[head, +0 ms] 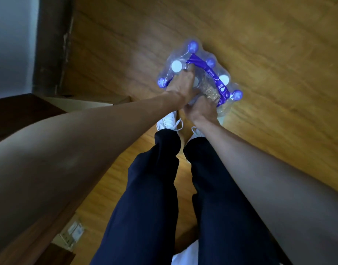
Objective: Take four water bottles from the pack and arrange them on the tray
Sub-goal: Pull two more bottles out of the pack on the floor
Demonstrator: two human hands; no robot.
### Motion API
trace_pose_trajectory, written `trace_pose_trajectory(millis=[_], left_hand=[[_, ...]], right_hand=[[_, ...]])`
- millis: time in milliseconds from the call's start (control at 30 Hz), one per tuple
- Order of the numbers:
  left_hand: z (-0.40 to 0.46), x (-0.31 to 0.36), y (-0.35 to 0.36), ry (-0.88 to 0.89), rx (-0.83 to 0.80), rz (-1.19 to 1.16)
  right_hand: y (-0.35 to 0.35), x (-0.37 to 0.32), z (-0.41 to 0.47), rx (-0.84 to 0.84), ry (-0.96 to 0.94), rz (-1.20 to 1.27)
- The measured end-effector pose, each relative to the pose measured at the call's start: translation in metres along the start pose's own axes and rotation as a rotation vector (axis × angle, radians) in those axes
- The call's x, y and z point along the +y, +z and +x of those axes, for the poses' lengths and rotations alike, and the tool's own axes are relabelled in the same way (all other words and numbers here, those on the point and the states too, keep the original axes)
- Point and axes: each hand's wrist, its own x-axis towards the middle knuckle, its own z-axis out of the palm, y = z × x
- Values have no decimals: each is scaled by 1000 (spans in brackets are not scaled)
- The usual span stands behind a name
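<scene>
Basically one shrink-wrapped pack [200,77] of water bottles stands on the wood floor [259,54], six caps countable through the film, others hidden. Two hands: left hand [180,87] reaches into the pack's top around 9 o'clock, fingers buried in plastic, grip unclear. Right hand [201,109] clenches the torn wrap at 6 o'clock. Two white shoes [169,121] just below.
</scene>
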Motion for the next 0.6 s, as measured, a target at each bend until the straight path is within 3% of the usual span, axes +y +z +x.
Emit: trace_pose_trajectory(millis=[167, 367, 600], left_hand=[[13, 11, 12, 5, 133, 124], [-16, -5, 9, -46, 139, -15], [-107, 4, -31, -143, 193, -219]], right_hand=[[11, 0, 13, 14, -104, -50], [-3, 4, -6, 96, -124, 83], [-58, -1, -79, 159, -117, 148]])
